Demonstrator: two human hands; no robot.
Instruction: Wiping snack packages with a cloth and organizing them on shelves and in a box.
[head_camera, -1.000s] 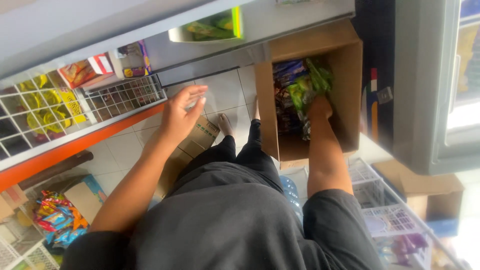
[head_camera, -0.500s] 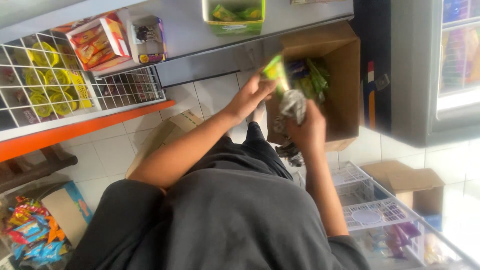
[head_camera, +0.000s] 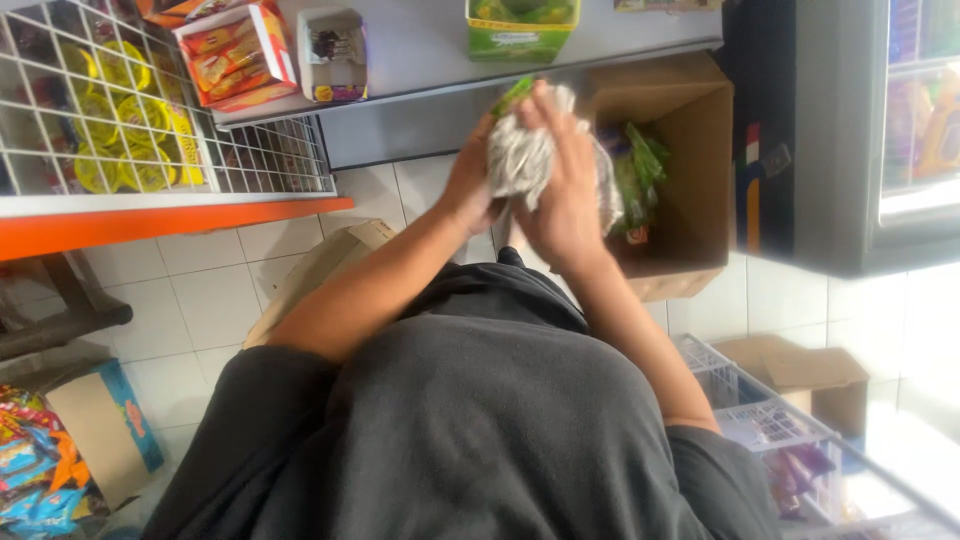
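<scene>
Both hands hold a bunch of small snack sachets (head_camera: 522, 152), silver on the back with green edges, raised in front of me. My right hand (head_camera: 563, 190) wraps over the bunch from the right and my left hand (head_camera: 470, 180) grips it from the left. Just behind stands an open cardboard box (head_camera: 690, 110) on the tiled floor, with more green and dark packets (head_camera: 636, 170) inside it.
A grey counter shelf (head_camera: 420, 50) carries a green display box (head_camera: 520, 30), an orange snack box (head_camera: 235, 55) and a small purple box (head_camera: 333, 52). A white wire rack (head_camera: 120, 120) is at left, a glass-door cooler (head_camera: 880, 130) at right, white baskets (head_camera: 760, 420) below.
My right hand lifted the bunch of sachets out of the cardboard box. My left hand came across from the left and closed on it; both hands rose toward the counter.
</scene>
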